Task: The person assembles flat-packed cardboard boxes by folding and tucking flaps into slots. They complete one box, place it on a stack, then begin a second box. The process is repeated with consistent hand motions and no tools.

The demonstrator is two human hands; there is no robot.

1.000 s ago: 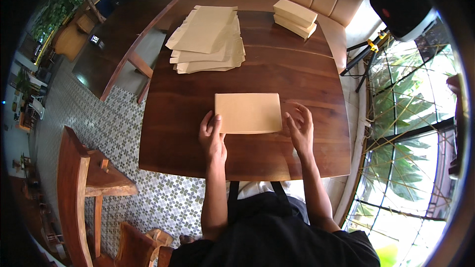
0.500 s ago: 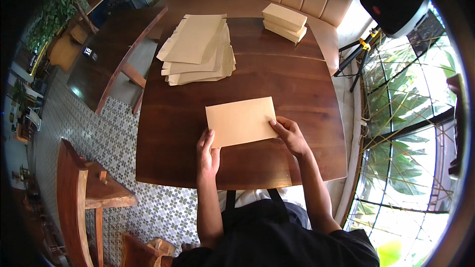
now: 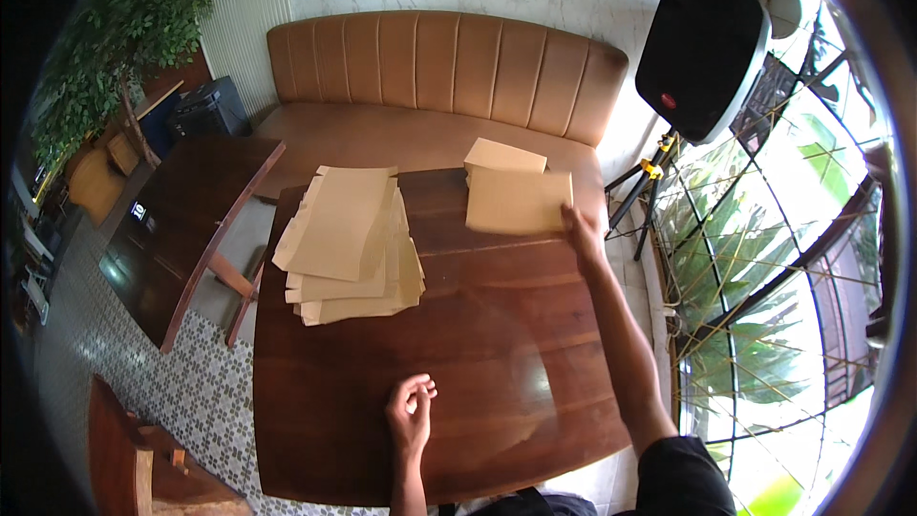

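Gripped at its right end by my right hand, a folded brown cardboard box is held out over the far right of the table. It partly covers the small cardboard boxes behind it; whether it touches them I cannot tell. My left hand is low over the near part of the table, its fingers curled in with nothing visible in them. A fanned pile of flat cardboard blanks lies at the table's far left, beyond my left hand.
The dark wooden table has a curved brown bench behind it. A black speaker on a tripod stands at the far right, next to a gridded window. To the left are another table and a wooden chair.
My right hand has carried the box away from me toward the far right boxes. My left hand has let go of it and stays near. The view has tilted up.
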